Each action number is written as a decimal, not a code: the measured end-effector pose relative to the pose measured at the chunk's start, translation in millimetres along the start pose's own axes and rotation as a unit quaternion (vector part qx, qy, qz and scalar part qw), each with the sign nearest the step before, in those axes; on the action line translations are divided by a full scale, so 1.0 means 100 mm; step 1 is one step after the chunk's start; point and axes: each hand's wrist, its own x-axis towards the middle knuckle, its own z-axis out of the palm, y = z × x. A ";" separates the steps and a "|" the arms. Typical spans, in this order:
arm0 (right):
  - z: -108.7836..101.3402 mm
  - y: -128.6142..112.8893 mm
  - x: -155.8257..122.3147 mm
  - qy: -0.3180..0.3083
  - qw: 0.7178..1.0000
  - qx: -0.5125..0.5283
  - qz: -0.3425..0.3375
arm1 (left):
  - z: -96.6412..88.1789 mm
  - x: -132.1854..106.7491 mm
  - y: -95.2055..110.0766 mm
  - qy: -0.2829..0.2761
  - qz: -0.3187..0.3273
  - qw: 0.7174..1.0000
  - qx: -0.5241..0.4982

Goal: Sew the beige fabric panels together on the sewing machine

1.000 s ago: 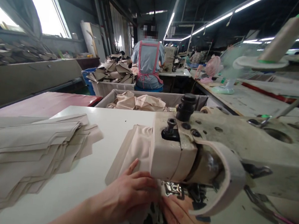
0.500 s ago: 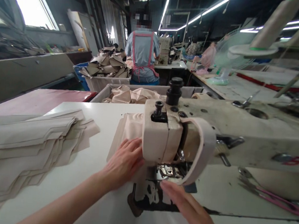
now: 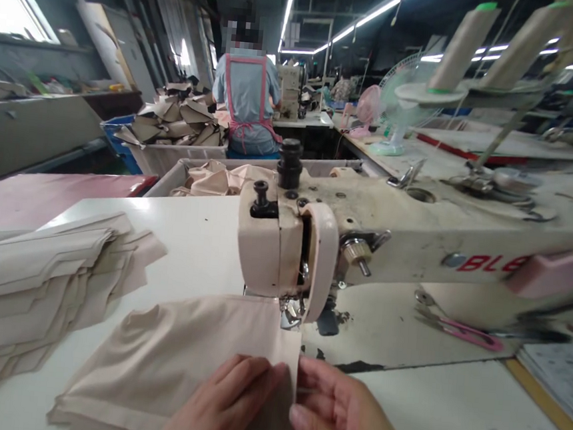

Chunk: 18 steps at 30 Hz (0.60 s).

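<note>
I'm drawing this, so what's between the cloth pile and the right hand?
In the head view: some bare white table, then another piece of cloth, with the left hand on it.

On my feed, toward six o'clock, I see a bare left hand [image 3: 230, 397] with rounded knuckles; at five o'clock, a bare right hand [image 3: 344, 414], its thumbnail showing, bare down to my view's lower edge.
</note>
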 end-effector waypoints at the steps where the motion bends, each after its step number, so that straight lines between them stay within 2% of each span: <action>1: 0.01 -0.04 0.05 0.019 1.000 0.001 -0.017 | 0.00 0.00 0.01 0.002 -0.007 1.000 -0.011; 4: 0.01 -0.13 0.18 0.045 0.999 0.005 -0.014 | -0.04 0.03 0.05 -0.003 -0.036 0.998 -0.046; 7: 0.02 -0.16 0.26 0.070 0.997 0.012 0.013 | -0.13 0.20 0.04 -0.014 -0.129 0.986 -0.105; 9: 0.02 -0.14 0.29 0.085 0.996 0.013 0.027 | -0.18 0.39 0.01 -0.045 -0.182 0.972 -0.139; 13: 0.01 -0.09 0.33 0.105 0.994 -0.010 0.038 | -0.22 0.73 -0.10 -0.128 -0.227 0.942 -0.213; 15: -0.01 -0.05 0.35 0.115 0.992 -0.036 0.037 | -0.20 0.79 -0.14 -0.143 -0.262 0.922 -0.246; 18: -0.03 0.03 0.34 0.122 0.989 -0.071 0.032 | -0.13 0.77 -0.18 -0.140 -0.291 0.904 -0.280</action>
